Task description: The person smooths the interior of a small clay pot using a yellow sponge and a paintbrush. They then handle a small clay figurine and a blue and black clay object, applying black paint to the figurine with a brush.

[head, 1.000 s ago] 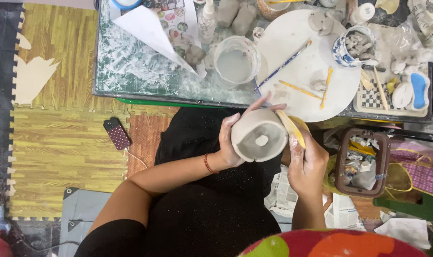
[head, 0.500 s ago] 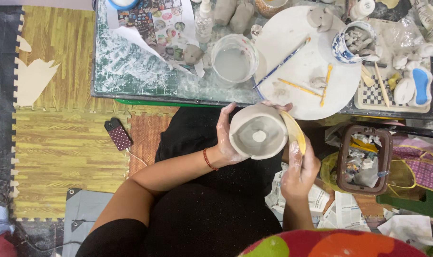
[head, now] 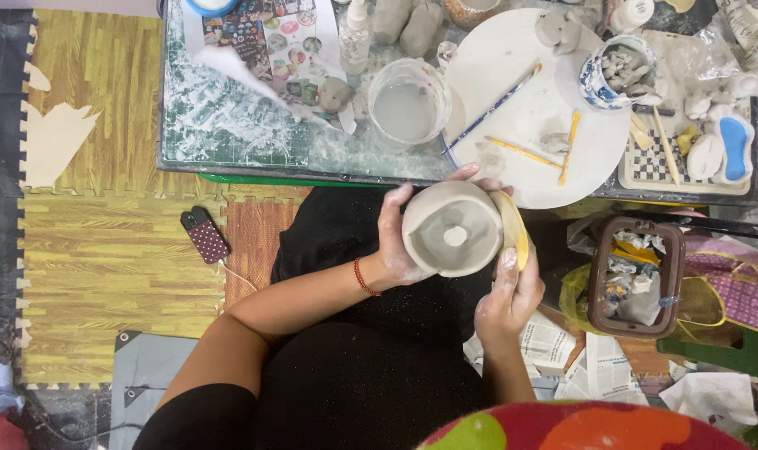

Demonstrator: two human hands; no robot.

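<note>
Left hand cupped an unfired grey clay bowl over the lap, just below the counter; right hand gripped a yellow rib tool vs. its wall. Likely soft, easily dented; best supported under the base.

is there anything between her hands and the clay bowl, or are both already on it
Nothing visible stands between. The left hand cups the grey clay bowl directly from its side. The right hand presses a yellow rib tool against the bowl's opposite wall, so there the tool lies between fingers and clay.
</note>
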